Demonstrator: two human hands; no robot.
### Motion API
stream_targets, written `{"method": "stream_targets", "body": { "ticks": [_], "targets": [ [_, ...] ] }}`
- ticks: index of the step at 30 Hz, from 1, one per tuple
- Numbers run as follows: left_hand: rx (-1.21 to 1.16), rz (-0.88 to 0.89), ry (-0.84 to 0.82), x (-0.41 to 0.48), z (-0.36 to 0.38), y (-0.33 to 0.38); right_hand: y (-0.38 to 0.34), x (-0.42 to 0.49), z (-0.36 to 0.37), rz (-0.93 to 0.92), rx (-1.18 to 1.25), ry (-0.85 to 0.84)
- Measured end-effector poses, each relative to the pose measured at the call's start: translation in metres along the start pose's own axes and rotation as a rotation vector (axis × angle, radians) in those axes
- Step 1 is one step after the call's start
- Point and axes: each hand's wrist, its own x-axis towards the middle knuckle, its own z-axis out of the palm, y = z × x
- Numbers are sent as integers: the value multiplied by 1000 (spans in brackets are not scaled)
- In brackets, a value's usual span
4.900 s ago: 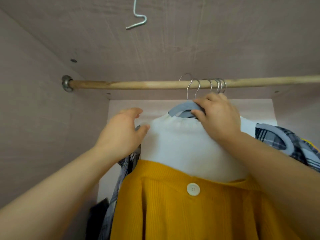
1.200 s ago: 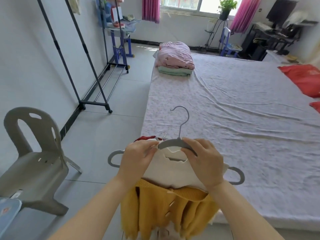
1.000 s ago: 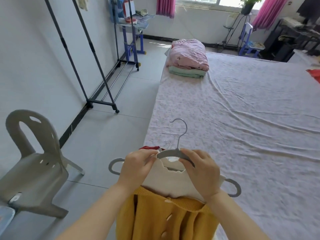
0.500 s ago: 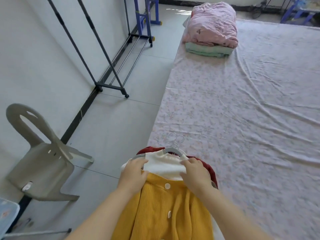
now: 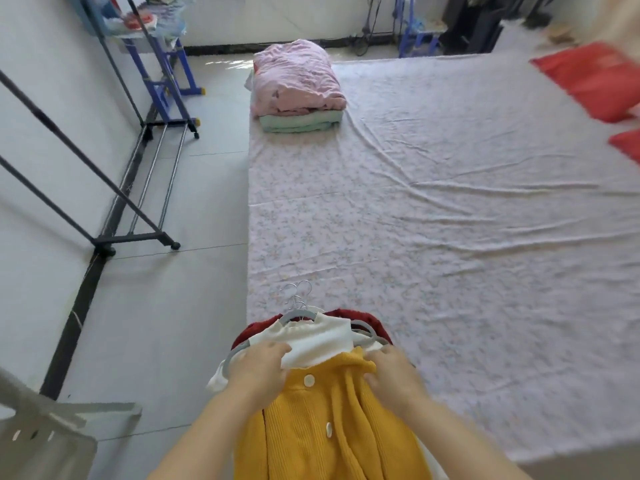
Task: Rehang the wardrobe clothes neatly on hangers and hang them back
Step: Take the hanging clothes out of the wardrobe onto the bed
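On the near edge of the wide bed (image 5: 450, 220) in its pale floral sheet, the mustard-yellow ribbed knit cardigan (image 5: 311, 427), judged soft, light and best held at the shoulders, was laid over a white knit top (image 5: 318, 341) on grey plastic hangers (image 5: 298, 315), its collar pinched by the right hand (image 5: 391, 375) and the top's shoulder gripped by the left hand (image 5: 259, 368).

Wall (image 5: 41, 98): white, left | Floor (image 5: 173, 323): grey tiles | Bed (image 5: 450, 209): pale floral sheet, creased | Folded bedding (image 5: 298, 88): pink over green, on bed | Garment rack (image 5: 138, 237): black, beside wall | Chair (image 5: 41, 441): grey plastic
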Motion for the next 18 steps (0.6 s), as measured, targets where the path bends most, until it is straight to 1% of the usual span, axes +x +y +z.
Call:
{"method": "stream_targets", "body": {
  "ticks": [4,10,14,18],
  "targets": [
    [140,206,-97,-7,-6,21,22,-63,3,217,62,64],
    [366,643,-154,-41,5,78,34,-201,31,590,222,258],
    [508,881,-227,-91,36,136,36,-310,60,837,266,379],
    [580,1165,-303,-164,82,196,31,-420,104,1088,360,519]
  ]
}}
